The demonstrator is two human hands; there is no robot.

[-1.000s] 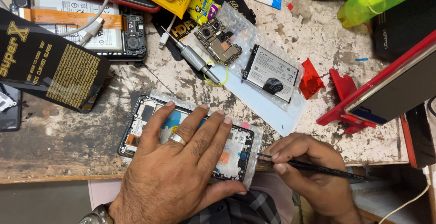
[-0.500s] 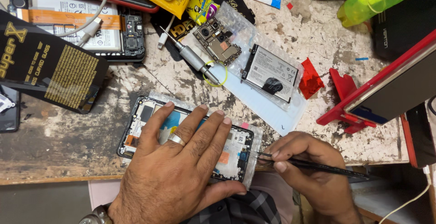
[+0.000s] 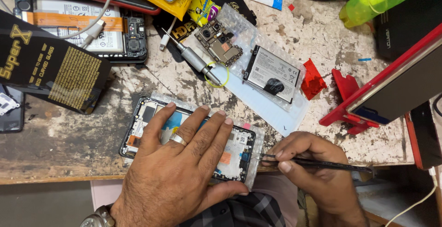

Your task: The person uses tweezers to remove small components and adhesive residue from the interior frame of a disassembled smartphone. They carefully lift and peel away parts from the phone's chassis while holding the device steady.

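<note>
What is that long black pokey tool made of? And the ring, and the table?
The tweezers look like metal with a matte black coating: thin, stiff, fine pointed tips. The ring on the left hand seems silvery polished metal; it glints. The workbench looks like wood under worn, flaking pale paint.

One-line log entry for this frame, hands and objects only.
left hand: flat on opened phone | right hand: holds tweezers, tips at phone's right end | battery, circuit board: on bench behind
</note>
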